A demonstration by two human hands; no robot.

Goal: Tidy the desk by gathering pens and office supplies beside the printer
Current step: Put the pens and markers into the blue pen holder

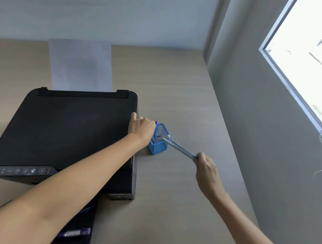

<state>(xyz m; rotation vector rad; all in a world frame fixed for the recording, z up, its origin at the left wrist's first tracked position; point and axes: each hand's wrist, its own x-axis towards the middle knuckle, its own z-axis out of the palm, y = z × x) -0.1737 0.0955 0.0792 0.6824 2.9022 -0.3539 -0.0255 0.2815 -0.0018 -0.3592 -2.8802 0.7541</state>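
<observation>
Two bare forearms show, no sleeve on either up to the frame's edge — one enters from about 7 o'clock, the other from about 5 o'clock. The left hand (142,127) and right hand (207,171) wear no glove, ring, watch or bracelet that shows. The fingers (134,116) look slim — nails blurred.

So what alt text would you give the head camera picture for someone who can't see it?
A person's right hand slides a blue pen into a blue mesh pen holder beside a black printer, while the left hand steadies the holder. They sit on a light wooden desk near a bright window.
</observation>
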